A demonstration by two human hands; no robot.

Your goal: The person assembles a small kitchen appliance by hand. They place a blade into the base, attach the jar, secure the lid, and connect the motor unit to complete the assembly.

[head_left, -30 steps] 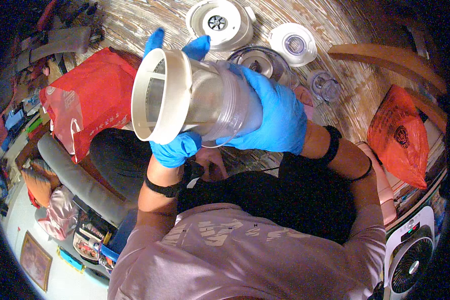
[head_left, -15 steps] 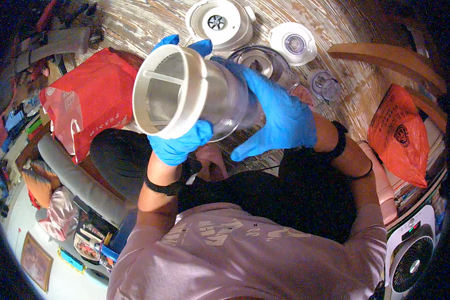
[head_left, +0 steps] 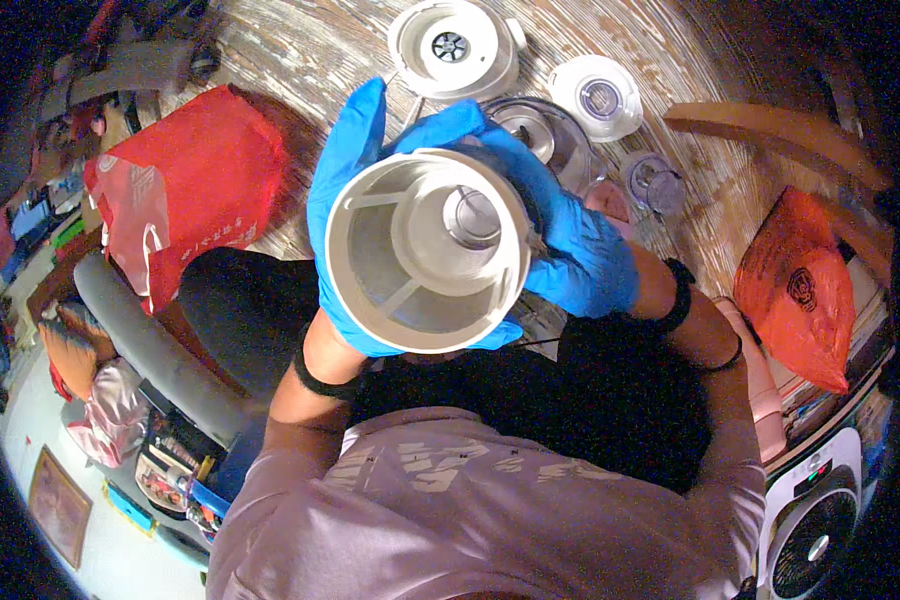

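I hold a white-rimmed mesh strainer cylinder (head_left: 428,338) in front of my chest, its wide mouth facing up toward me. White ribs run down its inner wall, and the narrow far end shows at the bottom. My left hand (head_left: 335,215), in a blue glove, is wrapped round its left side. From the right, my right hand (head_left: 585,245), also in a blue glove, grips its side; the cylinder hides part of those fingers. Just beyond lie a white blender base (head_left: 402,62) with a black toothed coupling and a clear jug (head_left: 573,150), partly covered by my hand.
A white round lid (head_left: 625,115) and a small clear cup (head_left: 655,185) rest on the wood-grain surface (head_left: 310,60). Left stands a red bag (head_left: 215,150); right lie an orange-red plastic bag (head_left: 795,290) and a curved wooden piece (head_left: 770,130). A white fan (head_left: 815,530) is at lower right.
The strainer cylinder has tipped so its mouth faces me, moving right and down. My left hand has turned with it. My right hand, earlier spread along its side, has closed in around it.
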